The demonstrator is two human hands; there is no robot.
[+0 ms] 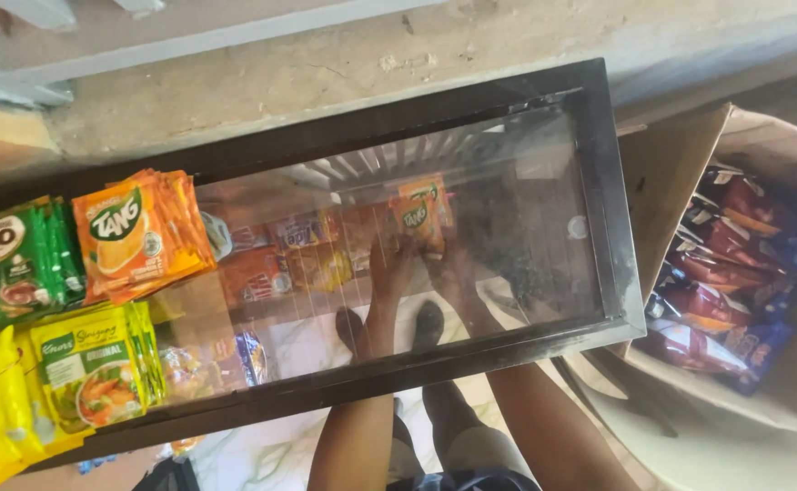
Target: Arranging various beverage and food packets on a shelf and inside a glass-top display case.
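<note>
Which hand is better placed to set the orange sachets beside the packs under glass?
Probably the left hand: it and the right hand both hold the orange sachets, but it is nearer the packs.

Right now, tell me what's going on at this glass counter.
A person has both arms under the black-framed glass counter top. The left hand and right hand, seen through the glass, together hold orange drink-powder sachets inside the case. On top of the glass at the left lie stacks of orange sachets, green sachets and yellow-green soup-mix packets. A brown cardboard box of red snack packets stands to the right.
</note>
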